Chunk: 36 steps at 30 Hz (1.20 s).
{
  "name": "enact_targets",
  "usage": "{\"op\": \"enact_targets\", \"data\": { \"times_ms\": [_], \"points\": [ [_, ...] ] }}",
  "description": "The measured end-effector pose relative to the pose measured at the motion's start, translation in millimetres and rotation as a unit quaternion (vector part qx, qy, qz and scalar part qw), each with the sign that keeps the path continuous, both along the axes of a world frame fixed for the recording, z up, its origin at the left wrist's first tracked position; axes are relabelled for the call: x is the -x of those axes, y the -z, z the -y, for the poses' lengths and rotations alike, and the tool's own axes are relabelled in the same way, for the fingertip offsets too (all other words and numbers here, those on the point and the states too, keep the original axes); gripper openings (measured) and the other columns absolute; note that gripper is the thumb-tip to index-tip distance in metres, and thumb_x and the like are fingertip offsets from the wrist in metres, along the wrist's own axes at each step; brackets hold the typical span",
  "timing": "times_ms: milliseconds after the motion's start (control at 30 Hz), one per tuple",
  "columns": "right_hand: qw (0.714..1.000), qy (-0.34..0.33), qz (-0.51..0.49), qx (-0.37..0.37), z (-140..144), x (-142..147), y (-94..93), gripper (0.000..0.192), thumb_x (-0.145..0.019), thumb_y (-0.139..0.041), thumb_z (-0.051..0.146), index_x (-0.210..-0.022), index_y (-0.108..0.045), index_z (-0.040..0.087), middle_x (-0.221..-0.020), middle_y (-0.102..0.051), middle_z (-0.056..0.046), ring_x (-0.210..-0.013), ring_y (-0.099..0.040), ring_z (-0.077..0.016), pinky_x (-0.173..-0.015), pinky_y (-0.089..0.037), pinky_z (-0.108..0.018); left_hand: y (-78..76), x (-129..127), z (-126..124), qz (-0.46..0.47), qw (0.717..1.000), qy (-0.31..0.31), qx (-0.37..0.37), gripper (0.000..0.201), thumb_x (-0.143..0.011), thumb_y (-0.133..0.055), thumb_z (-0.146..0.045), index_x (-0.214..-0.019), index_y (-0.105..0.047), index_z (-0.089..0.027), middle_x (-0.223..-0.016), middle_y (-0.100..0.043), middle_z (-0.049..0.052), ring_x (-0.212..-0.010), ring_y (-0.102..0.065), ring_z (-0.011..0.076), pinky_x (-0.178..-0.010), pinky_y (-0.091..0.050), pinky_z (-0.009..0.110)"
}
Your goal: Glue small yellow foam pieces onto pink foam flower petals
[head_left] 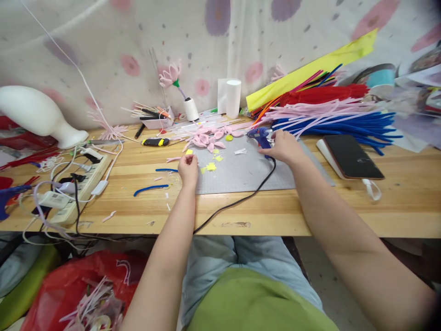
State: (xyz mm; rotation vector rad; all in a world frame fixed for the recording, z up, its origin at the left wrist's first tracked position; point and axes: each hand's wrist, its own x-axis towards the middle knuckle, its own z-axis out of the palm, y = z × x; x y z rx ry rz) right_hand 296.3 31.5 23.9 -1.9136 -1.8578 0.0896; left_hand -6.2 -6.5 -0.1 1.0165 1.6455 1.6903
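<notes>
We are at the gluing step: our right hand (284,147) grasps the blue glue gun (259,135) on the grey mat (241,174) mid-bench, while left hand (188,166) fingers pinch a small yellow piece (189,152). Next, bring nozzle to piece carefully.

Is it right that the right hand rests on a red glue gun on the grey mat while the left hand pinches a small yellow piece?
Not quite: the glue gun under the right hand is blue, not red, as the head view shows. It does lie on the grey mat, and the left hand pinches a small yellow piece.
</notes>
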Motion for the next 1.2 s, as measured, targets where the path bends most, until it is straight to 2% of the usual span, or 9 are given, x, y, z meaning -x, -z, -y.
{"op": "enact_targets", "data": {
  "times_ms": [67, 167, 267, 333, 400, 500, 700, 967, 1200],
  "points": [
    [0.996, -0.024, 0.043, 0.073, 9.2, -2.1, -15.0, 0.047, -0.055, -0.072, 0.056, -0.080, -0.060, 0.018, -0.083, -0.064, -0.010, -0.080, -0.058, -0.0250, -0.068, -0.043, -0.035, -1.4, -1.7, 1.2, -0.004, 1.000, 0.005, 0.002, 0.008, -0.069, -0.058, -0.023, -0.073, -0.056, -0.016, -0.063, -0.056, -0.002, -0.054, -0.053, 0.0077, -0.050, -0.044, 0.019],
    [0.976, -0.126, 0.035, 0.175, 19.5, 18.8, -31.0, 0.031, -0.062, -0.069, 0.049, -0.069, -0.059, 0.020, -0.069, -0.063, -0.005, -0.067, -0.057, -0.0193, -0.061, -0.040, -0.030, -2.4, -4.0, 2.8, -0.012, 1.000, 0.013, 0.002, 0.008, -0.069, -0.057, -0.024, -0.074, -0.056, -0.017, -0.062, -0.054, -0.002, -0.054, -0.051, 0.0077, -0.047, -0.044, 0.019],
    [0.962, -0.225, -0.041, 0.150, 19.3, 62.6, -27.7, 0.018, -0.072, -0.062, 0.037, -0.077, -0.062, 0.019, -0.076, -0.066, -0.004, -0.068, -0.058, -0.0156, -0.060, -0.039, -0.026, -1.3, -4.9, 4.3, -0.037, 0.999, 0.026, -0.001, 0.010, -0.069, -0.058, -0.025, -0.075, -0.056, -0.017, -0.064, -0.054, -0.002, -0.057, -0.052, 0.0077, -0.047, -0.044, 0.017],
    [0.959, -0.232, -0.089, 0.138, 13.1, 92.7, -17.4, 0.013, -0.075, -0.058, 0.028, -0.082, -0.064, 0.018, -0.083, -0.068, -0.004, -0.073, -0.059, -0.0147, -0.063, -0.041, -0.024, -0.2, -4.8, 5.5, -0.053, 0.998, 0.034, -0.002, 0.011, -0.069, -0.058, -0.026, -0.075, -0.056, -0.017, -0.066, -0.054, -0.002, -0.058, -0.052, 0.0081, -0.047, -0.044, 0.017],
    [0.964, -0.210, -0.092, 0.133, 5.0, 116.0, -7.0, 0.016, -0.076, -0.057, 0.025, -0.088, -0.064, 0.018, -0.091, -0.068, -0.006, -0.078, -0.060, -0.0157, -0.065, -0.041, -0.024, 0.3, -4.7, 7.1, -0.065, 0.997, 0.041, -0.001, 0.011, -0.069, -0.057, -0.026, -0.075, -0.056, -0.017, -0.066, -0.054, -0.001, -0.058, -0.052, 0.0084, -0.046, -0.044, 0.017],
    [0.971, -0.172, -0.074, 0.147, -5.2, 134.7, 0.3, 0.018, -0.077, -0.057, 0.027, -0.091, -0.065, 0.019, -0.098, -0.068, -0.007, -0.085, -0.061, -0.0185, -0.067, -0.041, -0.026, -0.3, -5.1, 9.3, -0.077, 0.996, 0.050, 0.002, 0.010, -0.070, -0.057, -0.026, -0.074, -0.056, -0.017, -0.066, -0.053, -0.002, -0.057, -0.051, 0.0088, -0.046, -0.043, 0.018],
    [0.967, -0.174, -0.040, 0.179, -10.3, 139.3, -4.6, 0.015, -0.076, -0.057, 0.024, -0.088, -0.065, 0.019, -0.096, -0.068, -0.006, -0.085, -0.060, -0.0193, -0.066, -0.040, -0.026, -2.0, -7.4, 10.9, -0.081, 0.995, 0.052, 0.016, 0.009, -0.070, -0.058, -0.025, -0.074, -0.056, -0.018, -0.065, -0.053, -0.002, -0.057, -0.051, 0.0088, -0.046, -0.043, 0.018],
    [0.968, -0.182, -0.105, 0.135, -12.2, 131.6, 1.0, 0.018, -0.078, -0.051, 0.021, -0.092, -0.062, 0.017, -0.093, -0.068, -0.005, -0.078, -0.058, -0.0148, -0.065, -0.039, -0.024, 2.4, -7.0, 10.0, -0.119, 0.991, 0.057, 0.003, 0.010, -0.070, -0.059, -0.027, -0.074, -0.057, -0.018, -0.068, -0.055, -0.001, -0.062, -0.052, 0.0103, -0.050, -0.043, 0.019],
    [0.972, -0.206, -0.030, 0.109, -12.7, 137.6, 11.1, 0.014, -0.076, -0.058, 0.026, -0.084, -0.065, 0.017, -0.101, -0.065, -0.009, -0.087, -0.057, -0.0178, -0.071, -0.039, -0.025, 3.8, -7.2, 9.2, -0.159, 0.986, 0.057, 0.003, 0.008, -0.073, -0.056, -0.027, -0.074, -0.057, -0.019, -0.067, -0.056, -0.001, -0.063, -0.053, 0.0107, -0.055, -0.044, 0.021]
  ]
}}
